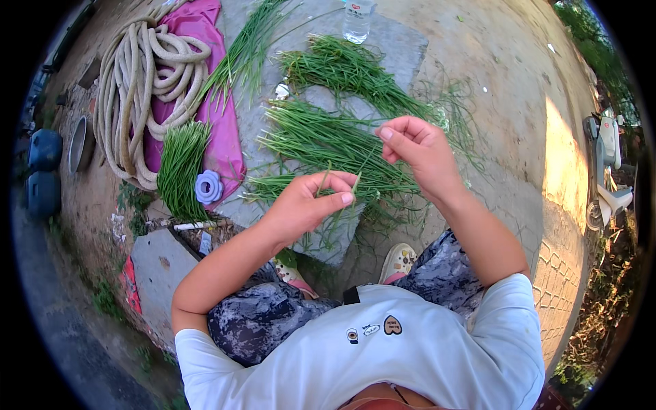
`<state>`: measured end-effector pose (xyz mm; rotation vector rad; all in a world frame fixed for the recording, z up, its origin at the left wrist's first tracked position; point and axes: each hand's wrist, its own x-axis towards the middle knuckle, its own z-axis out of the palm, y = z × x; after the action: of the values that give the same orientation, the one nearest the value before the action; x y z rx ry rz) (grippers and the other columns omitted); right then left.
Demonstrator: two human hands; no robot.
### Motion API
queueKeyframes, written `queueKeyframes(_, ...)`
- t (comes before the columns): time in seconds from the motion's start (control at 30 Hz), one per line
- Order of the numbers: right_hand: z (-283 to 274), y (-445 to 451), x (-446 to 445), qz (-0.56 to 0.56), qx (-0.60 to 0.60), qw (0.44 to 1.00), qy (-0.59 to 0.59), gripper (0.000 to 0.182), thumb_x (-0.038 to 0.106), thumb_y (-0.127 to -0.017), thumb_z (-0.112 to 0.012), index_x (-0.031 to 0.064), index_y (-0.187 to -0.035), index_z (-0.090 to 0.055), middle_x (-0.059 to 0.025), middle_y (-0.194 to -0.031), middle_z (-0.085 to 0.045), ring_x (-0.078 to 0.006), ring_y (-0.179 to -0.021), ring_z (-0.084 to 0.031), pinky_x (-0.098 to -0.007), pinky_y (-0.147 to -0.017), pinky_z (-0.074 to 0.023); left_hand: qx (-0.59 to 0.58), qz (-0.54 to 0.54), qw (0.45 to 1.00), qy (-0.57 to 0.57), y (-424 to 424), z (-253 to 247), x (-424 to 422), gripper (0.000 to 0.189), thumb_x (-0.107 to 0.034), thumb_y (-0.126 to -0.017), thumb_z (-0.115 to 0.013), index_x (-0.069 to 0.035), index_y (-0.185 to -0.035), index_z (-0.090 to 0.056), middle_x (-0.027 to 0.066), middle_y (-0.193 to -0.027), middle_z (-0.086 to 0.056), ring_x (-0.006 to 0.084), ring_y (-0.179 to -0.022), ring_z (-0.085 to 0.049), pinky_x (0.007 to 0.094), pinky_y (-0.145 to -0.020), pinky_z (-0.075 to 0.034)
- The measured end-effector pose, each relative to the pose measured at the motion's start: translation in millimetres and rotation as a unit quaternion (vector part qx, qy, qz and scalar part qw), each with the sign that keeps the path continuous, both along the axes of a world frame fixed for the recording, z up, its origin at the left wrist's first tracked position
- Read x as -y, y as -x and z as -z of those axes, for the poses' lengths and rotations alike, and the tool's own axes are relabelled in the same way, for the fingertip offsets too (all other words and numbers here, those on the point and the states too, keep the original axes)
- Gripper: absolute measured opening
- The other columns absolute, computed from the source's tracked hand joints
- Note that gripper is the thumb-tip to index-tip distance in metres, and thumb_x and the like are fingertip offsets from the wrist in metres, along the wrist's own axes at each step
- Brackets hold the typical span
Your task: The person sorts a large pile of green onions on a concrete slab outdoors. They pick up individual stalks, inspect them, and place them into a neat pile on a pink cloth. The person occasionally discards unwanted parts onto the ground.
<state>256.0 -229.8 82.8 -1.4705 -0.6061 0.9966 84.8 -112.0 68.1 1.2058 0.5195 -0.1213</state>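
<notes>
My left hand (312, 202) pinches a thin green leaf blade (357, 183) between thumb and fingers, above the near end of a stone slab (328, 248). My right hand (417, 151) hovers over the tips of the greens, thumb against the curled fingers; whether a thin stalk is between them I cannot tell. Beneath and between both hands lies a loose pile of long green chives (318, 136), pale ends to the left. A second heap of chives (348, 72) rests farther off. To the left a neat bundle of chives (183, 171) stands beside a purple flower-shaped ring (209, 187).
A coiled thick rope (136, 97) lies on pink cloth (225, 128) at the left. A clear plastic bottle (357, 23) stands at the slab's far side, near long-stemmed greens (251, 46). A metal basin (79, 144) is far left; a scooter (607, 169) is far right.
</notes>
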Motion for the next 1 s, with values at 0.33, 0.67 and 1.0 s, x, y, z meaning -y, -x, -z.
queueKeyframes(0.33, 12.4, -3.8, -5.6, -0.024, 0.034, 0.999, 0.029, 0.017, 0.01, -0.083, -0.055, 0.0016, -0.098, -0.056, -0.0026, -0.08, -0.055, -0.0065, -0.059, -0.052, -0.0189, -0.051, -0.042, 0.045, -0.043, 0.998, 0.029, 3.0, 9.5, -8.3, 0.012, -0.019, -0.087, -0.054, -0.007, -0.084, -0.056, 0.0107, -0.121, -0.047, 0.0008, -0.042, -0.033, 0.0169, -0.039, -0.031)
queueKeyframes(0.67, 31.6, 11.7, -2.3, -0.366, 0.289, 0.883, 0.058, 0.016, 0.006, -0.073, -0.059, 0.0048, -0.088, -0.062, -0.0084, -0.077, -0.062, -0.0222, -0.067, -0.06, -0.0312, -0.062, -0.0481, 0.157, -0.085, 0.965, 0.194, 13.7, 16.6, -24.2, 0.012, -0.02, -0.092, -0.044, -0.01, -0.092, -0.051, 0.02, -0.136, -0.031, 0.0008, -0.039, -0.025, 0.0169, -0.039, -0.033)
queueKeyframes(1.0, 27.3, 45.2, -18.0, -0.199, 0.313, 0.928, -0.034, 0.016, 0.015, -0.077, -0.058, 0.0077, -0.091, -0.063, -0.0106, -0.092, -0.062, -0.025, -0.076, -0.06, -0.0362, -0.066, -0.0479, 0.09, -0.105, 0.948, 0.286, 38.5, 20.9, -37.5, 0.017, -0.026, -0.094, -0.035, -0.012, -0.092, -0.044, 0.0237, -0.124, -0.044, 0.001, -0.037, -0.024, 0.0162, -0.033, -0.034)
